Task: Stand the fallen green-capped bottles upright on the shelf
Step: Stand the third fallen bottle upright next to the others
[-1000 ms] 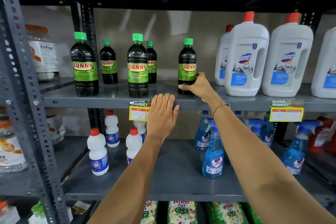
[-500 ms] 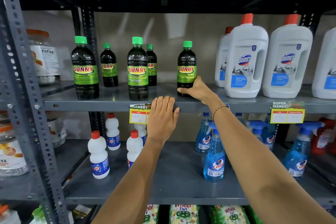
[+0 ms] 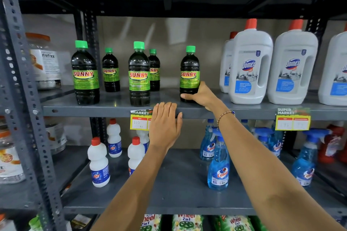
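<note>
Head view: right hand (image 3: 203, 94) grip encloses upright bottle (image 3: 189, 73) base.

Head view, close to the store shelf (image 3: 112, 108)

One wide-angle camera faces forward and slightly down, just behind both outstretched forearms; shelving lies beyond the fingertips (image 3: 165, 106), filling the frame.

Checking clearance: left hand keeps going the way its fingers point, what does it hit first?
The left hand lies flat against the shelf edge, fingers pointing up and back. Nothing stands in that gap between two upright green-capped bottles, so probably the back wall; depth is unclear.
</note>
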Tool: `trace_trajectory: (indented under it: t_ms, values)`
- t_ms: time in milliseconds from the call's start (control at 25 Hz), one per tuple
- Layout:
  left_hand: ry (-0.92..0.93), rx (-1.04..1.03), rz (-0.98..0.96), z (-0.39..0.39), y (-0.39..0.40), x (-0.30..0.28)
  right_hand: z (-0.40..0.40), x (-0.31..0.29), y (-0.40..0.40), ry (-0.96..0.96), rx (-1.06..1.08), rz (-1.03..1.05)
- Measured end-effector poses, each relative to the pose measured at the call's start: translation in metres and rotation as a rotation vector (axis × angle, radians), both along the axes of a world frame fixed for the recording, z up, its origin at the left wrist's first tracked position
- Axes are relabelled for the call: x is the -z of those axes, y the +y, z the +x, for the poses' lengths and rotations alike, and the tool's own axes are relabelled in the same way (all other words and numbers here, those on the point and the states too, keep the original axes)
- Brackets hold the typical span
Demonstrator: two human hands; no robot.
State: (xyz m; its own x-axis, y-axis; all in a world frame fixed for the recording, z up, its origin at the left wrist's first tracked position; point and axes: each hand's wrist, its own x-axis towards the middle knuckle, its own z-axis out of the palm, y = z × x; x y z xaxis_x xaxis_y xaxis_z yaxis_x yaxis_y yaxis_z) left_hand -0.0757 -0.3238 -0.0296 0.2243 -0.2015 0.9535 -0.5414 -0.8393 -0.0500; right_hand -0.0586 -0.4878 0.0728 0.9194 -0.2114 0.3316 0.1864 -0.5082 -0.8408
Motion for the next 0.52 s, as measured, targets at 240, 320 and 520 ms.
trace_trajectory:
  t_ms: [240, 320, 520]
  values:
    - [0.004, 0.004, 0.002, -0.002, -0.001, -0.002, 0.006, 0.001, -0.006, 0.018, -0.052, 0.021]
    - [0.012, 0.0, -0.002, -0.002, -0.002, -0.002, 0.003, -0.001, -0.003, 0.033, -0.075, 0.038]
    - [0.182, -0.067, -0.029, -0.016, -0.008, -0.046, -0.016, -0.006, -0.006, 0.034, -0.096, 0.112]
